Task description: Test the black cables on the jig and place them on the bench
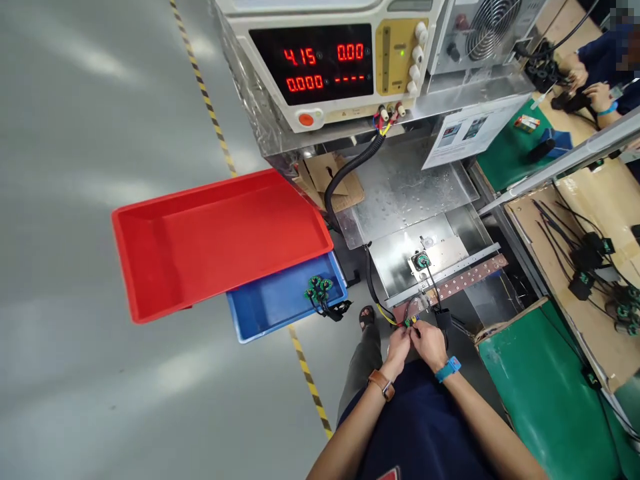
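My left hand [399,347], with a brown strap on its wrist, and my right hand [429,341], with a blue band, meet in front of my body. Their fingers are pinched together at small green and yellow connectors [411,322] at the near end of a hole-dotted copper-coloured bar [470,277]. Fingers hide part of these connectors. A yellow wire [386,315] runs to them from a black sleeved cable [370,275]. Beside my right hand hangs a black box [443,319] on a cord. A round green-faced part [421,261] sits in a metal fixture above.
A power supply [320,67] with red digits stands at the top. At left, a red tray [225,243] overlaps a blue tray [267,310] holding green-ended cable parts [319,290]. Black cabled parts [590,260] lie on the right bench. Another person's hands [597,97] work at top right.
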Available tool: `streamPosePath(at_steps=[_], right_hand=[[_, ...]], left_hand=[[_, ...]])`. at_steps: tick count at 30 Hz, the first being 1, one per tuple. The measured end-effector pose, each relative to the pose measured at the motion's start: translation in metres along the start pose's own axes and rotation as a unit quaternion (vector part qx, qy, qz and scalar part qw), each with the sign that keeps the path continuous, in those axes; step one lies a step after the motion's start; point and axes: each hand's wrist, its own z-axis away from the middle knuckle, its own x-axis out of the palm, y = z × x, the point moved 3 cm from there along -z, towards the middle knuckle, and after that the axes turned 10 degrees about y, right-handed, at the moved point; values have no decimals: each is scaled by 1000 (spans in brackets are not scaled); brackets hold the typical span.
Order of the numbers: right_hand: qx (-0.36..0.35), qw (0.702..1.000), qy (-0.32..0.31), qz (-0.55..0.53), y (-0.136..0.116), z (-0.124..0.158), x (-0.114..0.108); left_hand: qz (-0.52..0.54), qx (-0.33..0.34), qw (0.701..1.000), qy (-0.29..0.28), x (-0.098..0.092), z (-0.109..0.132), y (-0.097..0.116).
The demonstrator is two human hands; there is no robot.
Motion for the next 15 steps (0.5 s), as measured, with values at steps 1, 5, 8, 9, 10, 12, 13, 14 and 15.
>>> streamPosePath(at_steps=[1,5,8,9,10,12,13,14,15], right_hand=[[-4,1000,-11,18,0,-2,1],[-18,998,-39,40,5,-7,0],[-36,997,-55,43,6,-11,-3],[-40,996,-60,48,6,-12,-3],[-43,996,-63,55,6,-13,-4],[-41,995,-64,66,5,-15,-2],[-40,995,-63,70,4,-16,-1],[-41,995,-60,72,4,-16,1],[-43,995,-58,74,3,-16,2]], left_hand=[[-1,18,1000,9,3,-4,-4],[27,54,998,24,11,-13,-15],[43,50,997,36,14,-12,-15],[46,47,997,39,14,-11,-14],[46,43,997,40,13,-11,-13],[43,27,998,34,13,-10,-11],[41,16,999,26,12,-10,-10],[40,8,999,17,12,-9,-9],[42,4,999,6,11,-8,-7]])
